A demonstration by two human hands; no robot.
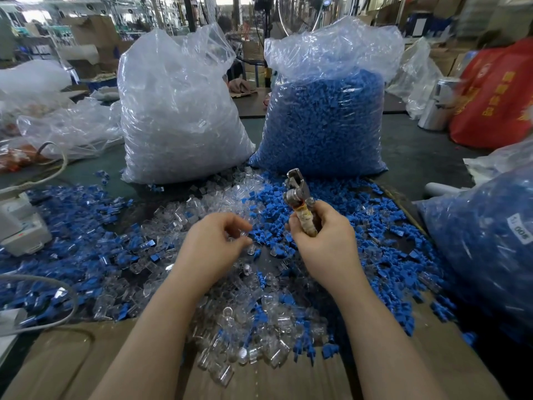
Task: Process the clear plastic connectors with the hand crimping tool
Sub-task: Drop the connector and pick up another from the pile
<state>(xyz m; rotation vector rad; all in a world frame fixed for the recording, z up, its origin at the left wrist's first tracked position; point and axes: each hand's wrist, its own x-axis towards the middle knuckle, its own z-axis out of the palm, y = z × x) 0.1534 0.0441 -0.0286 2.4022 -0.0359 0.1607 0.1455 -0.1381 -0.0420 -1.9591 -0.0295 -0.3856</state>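
My right hand [320, 235] grips the taped handles of a metal hand crimping tool [297, 192], whose jaws point up and away from me. My left hand [216, 241] hovers just left of it with curled fingers pinching a clear plastic connector [240, 236] at the fingertips. Loose clear connectors [253, 321] lie heaped on the table below my wrists, mixed with small blue plastic parts [383, 255]. The gap between the two hands is about a hand's width.
A big bag of clear connectors [178, 111] and a big bag of blue parts [326, 119] stand behind the pile. Another blue-filled bag [490, 249] sits at right. A white device [20, 226] with cables is at left. Cardboard [72, 359] covers the near edge.
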